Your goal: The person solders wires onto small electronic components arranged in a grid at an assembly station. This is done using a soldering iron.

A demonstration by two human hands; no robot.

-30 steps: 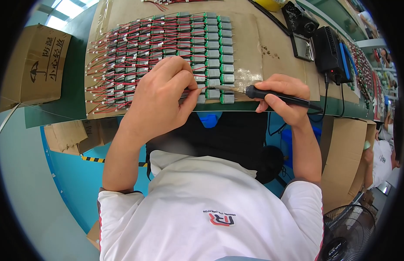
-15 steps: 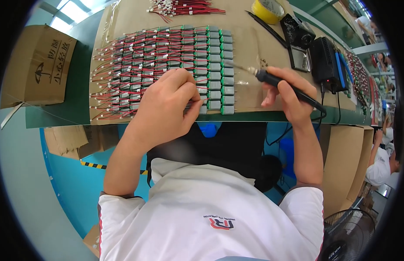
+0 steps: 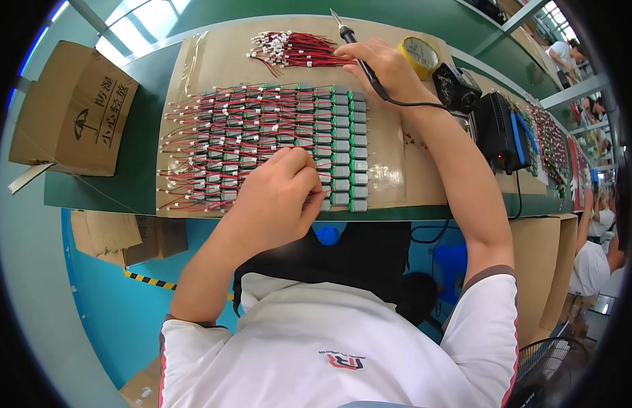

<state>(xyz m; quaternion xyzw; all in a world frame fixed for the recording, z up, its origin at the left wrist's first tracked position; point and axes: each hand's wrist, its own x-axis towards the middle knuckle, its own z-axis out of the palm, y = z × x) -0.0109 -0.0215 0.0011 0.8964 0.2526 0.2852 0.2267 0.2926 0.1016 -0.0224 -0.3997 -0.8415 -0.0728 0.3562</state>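
Observation:
On the cardboard-covered bench lie rows of small grey motors (image 3: 358,155) with green ends. Red and black wires with white plugs (image 3: 227,146) run across most of them. Over the near rows, my left hand (image 3: 278,197) is closed in a pinch; whatever its fingertips hold is hidden. Farther off, my right hand (image 3: 391,68) grips a soldering iron (image 3: 348,32), its tip pointing up and away from the motors. The fingers of that hand reach the right end of a pile of loose red and black leads (image 3: 306,51) with white plugs.
A yellow tape roll (image 3: 419,54), a black soldering stand (image 3: 457,87) and a black power box (image 3: 498,129) with a red light stand at the right. The iron's cord (image 3: 418,105) hangs beside my right forearm. At the left is a cardboard box (image 3: 74,109).
My right hand, with the soldering iron, has moved from beside the motors to the far pile of leads. The view has shifted; my left hand stays pinched over the near motors.

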